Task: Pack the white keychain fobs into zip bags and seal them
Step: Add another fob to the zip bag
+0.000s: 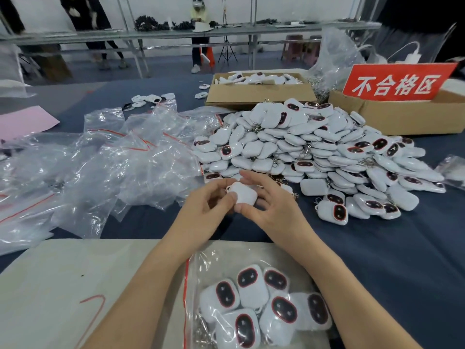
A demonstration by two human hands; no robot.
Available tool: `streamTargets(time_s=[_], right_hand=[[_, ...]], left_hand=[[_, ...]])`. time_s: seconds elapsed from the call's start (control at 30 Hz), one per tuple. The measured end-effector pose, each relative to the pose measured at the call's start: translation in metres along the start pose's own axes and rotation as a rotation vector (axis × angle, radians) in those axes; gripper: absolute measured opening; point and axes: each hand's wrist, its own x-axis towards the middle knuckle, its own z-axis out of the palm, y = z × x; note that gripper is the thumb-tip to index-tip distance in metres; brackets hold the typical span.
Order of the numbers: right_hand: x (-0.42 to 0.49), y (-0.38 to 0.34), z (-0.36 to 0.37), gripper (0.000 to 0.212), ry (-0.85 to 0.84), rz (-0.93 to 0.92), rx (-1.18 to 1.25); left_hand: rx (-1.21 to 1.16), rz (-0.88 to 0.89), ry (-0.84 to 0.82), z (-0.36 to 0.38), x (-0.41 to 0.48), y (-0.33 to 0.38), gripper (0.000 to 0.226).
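Note:
Both hands hold one white keychain fob (243, 195) just above the dark table cloth, its plain back facing up. My left hand (208, 205) grips its left side and my right hand (270, 197) wraps around its right side. Behind them lies a large heap of white fobs (314, 149), some showing dark oval faces with red rims. A clear zip bag (254, 303) with a red seal line lies between my forearms, near me, holding several fobs. A loose pile of clear zip bags (120, 162) spreads over the left of the table.
Two cardboard boxes stand at the back: one (256, 94) holds more fobs, the other (407, 114) carries a red sign with white characters. A beige mat (63, 285) covers the near table edge. A pink sheet (22, 122) lies far left. People stand beyond a far bench.

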Motion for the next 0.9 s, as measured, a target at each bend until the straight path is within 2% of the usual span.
streamTargets(time_s=[0.17,0.3,0.4,0.53,0.67,0.77,0.9], right_hand=[[0.005,0.004,-0.003,0.047,0.035,0.129,0.010],[0.008,0.002,-0.008,0.038,0.076,0.217,0.263],[0.009,0.003,-0.012,0.031,0.051,0.259,0.451],[0.011,0.003,-0.012,0.021,0.016,0.238,0.473],[0.012,0.002,-0.012,0.025,-0.012,0.226,0.471],[0.010,0.002,-0.012,0.025,-0.055,0.213,0.442],[0.008,-0.002,-0.012,0.027,-0.063,0.200,0.405]], left_hand=[[-0.127,0.003,0.047,-0.001,0.001,-0.002,0.022],[-0.023,0.077,0.072,-0.001,-0.001,-0.005,0.027],[0.155,0.180,0.065,0.002,-0.001,-0.005,0.029],[0.183,0.230,0.020,0.005,-0.004,-0.003,0.026],[0.051,0.137,0.085,0.008,-0.005,-0.002,0.011],[0.004,0.093,0.123,0.007,0.000,-0.004,0.016],[0.016,0.064,0.067,0.004,0.004,-0.006,0.015]])
